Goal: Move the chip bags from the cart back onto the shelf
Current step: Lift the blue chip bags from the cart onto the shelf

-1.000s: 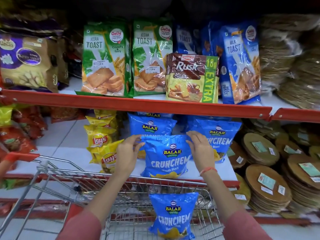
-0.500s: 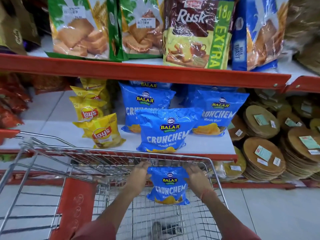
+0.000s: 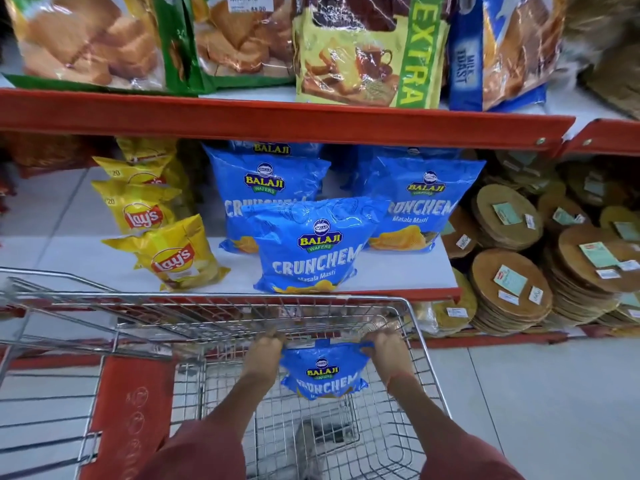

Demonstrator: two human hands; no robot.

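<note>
both forearms stretched forward and down into the wire cart (image 3: 412, 308), sleeves pushed to the elbows. left hand (image 3: 265, 353) clenched on the upper left corner of a blue chip bag (image 3: 323, 374); right hand (image 3: 388, 348) clenched on the upper right corner, thin orange band at that wrist. bag hanging between the two hands inside the cart basket, just under the front rim, clear of the wire floor. compared with half a second before: fingers now closed over the top corners rather than flanking the bag, top edge pulled taut and slightly bowed, bag raised closer to the rim. printed face turned toward the camera, lettering upright, top seam uppermost, long axis roughly vertical, lower edge tipped a little to the left. on the white shelf (image 3: 398, 271) beyond the cart: front blue bag (image 3: 311, 247) standing upright at the shelf edge, two more blue bags (image 3: 266, 188) behind it, yellow chip bags (image 3: 176, 254) to the left, stacked round discs (image 3: 509, 292) to the right.
</note>
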